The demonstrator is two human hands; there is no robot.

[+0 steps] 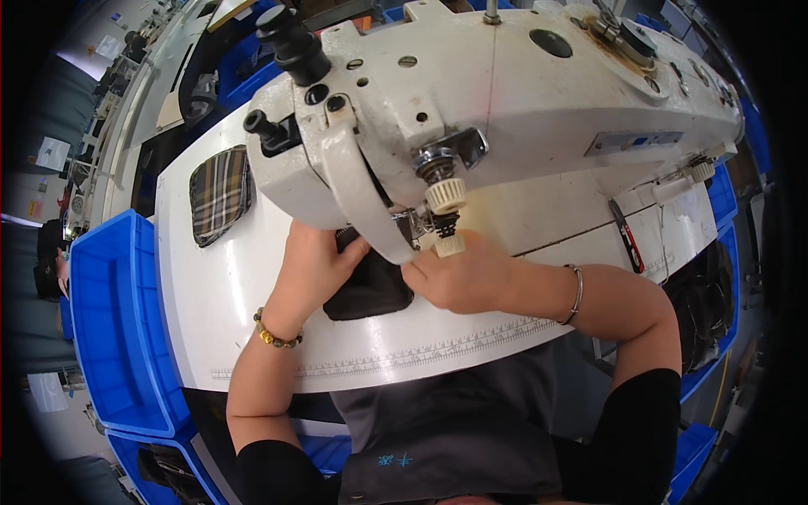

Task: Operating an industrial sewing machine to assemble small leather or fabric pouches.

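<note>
A white sewing machine [497, 93] spans the table in front of me, its head over my hands. Beneath the head lies a dark, rounded piece of leather-like material [370, 290], its far part hidden by the machine. My left hand [311, 265] holds the piece's left side, thumb on top, the other fingers partly out of sight. At the right edge of the piece, my right hand [463, 273] is closed with fingers curled, pinching the material close to the needle area. The needle itself is hidden behind the machine's head.
A plaid fabric piece [221, 195] lies left on the white table [252, 353]. To the right rests a red and black utility knife [627, 236]. Blue bins [122, 320] stand at the left; another at the right holds black items [703, 303]. A ruler strip [438, 353] follows the near edge.
</note>
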